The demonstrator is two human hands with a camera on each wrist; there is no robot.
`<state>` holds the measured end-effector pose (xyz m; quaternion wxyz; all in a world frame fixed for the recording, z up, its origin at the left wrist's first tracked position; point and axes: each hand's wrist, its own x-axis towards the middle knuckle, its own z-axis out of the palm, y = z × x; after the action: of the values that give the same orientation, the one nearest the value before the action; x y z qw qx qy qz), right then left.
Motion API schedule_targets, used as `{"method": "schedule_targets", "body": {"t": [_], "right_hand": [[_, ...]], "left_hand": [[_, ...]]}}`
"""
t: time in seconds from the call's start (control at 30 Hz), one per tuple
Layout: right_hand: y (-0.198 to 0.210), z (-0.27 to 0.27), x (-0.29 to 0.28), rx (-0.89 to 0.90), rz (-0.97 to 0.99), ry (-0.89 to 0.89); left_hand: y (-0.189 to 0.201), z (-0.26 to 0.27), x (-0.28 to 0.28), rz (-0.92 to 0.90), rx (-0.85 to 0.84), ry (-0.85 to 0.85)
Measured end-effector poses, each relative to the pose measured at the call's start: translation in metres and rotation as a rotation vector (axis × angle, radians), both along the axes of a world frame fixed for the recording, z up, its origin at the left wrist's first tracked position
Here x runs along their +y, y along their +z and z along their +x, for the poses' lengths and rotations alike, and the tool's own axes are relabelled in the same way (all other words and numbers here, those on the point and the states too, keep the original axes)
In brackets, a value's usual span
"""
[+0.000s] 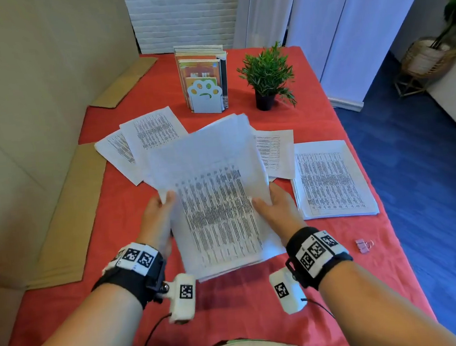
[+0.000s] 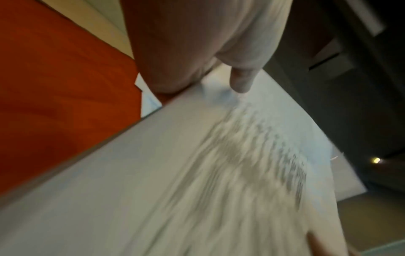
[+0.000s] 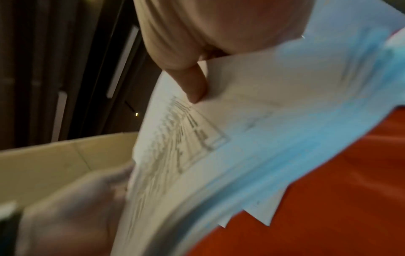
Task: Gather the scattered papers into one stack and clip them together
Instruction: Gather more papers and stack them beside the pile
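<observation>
I hold a loose stack of printed papers [image 1: 215, 201] above the red table, tilted toward me. My left hand [image 1: 157, 215] grips its left edge, thumb on top. My right hand [image 1: 275, 207] grips the right edge the same way. In the left wrist view the thumb [image 2: 241, 81] presses on the top sheet [image 2: 197, 173]. In the right wrist view my thumb [image 3: 195, 86] pinches the uneven stack [image 3: 241, 129]. More printed sheets lie on the table: two at the left [image 1: 141, 139], one behind the stack [image 1: 277, 152], a small pile at the right [image 1: 332, 180]. A pink binder clip [image 1: 364, 245] lies near the right edge.
A book holder with a paw-shaped front [image 1: 204, 84] and a small potted plant [image 1: 267, 78] stand at the back of the red table [image 1: 233, 310]. Cardboard panels [image 1: 38, 134] line the left side. The table's right edge drops to a blue floor [image 1: 429, 182].
</observation>
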<state>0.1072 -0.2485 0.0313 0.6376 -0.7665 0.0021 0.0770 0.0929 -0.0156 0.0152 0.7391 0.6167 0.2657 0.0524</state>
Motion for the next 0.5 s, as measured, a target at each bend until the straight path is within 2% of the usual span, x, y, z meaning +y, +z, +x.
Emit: {"method": "schedule_targets", "body": {"t": [0.1,0.23,0.4,0.5], "right_hand": [[0.005,0.004,0.000,0.077,0.058,0.034],[0.020,0.008,-0.004,0.259,0.342,0.106],[0.025,0.011,-0.009,0.259,0.475,0.220],[0.028,0.010,-0.006,0.255,0.487,0.224]], "left_hand": [[-0.010,-0.017,-0.006,-0.076,0.040,-0.128],[-0.016,-0.025,0.002,-0.177,0.037,-0.160],[-0.014,-0.026,0.008,-0.287,-0.011,-0.188],[-0.014,-0.029,0.007,-0.348,-0.040,-0.187]]}}
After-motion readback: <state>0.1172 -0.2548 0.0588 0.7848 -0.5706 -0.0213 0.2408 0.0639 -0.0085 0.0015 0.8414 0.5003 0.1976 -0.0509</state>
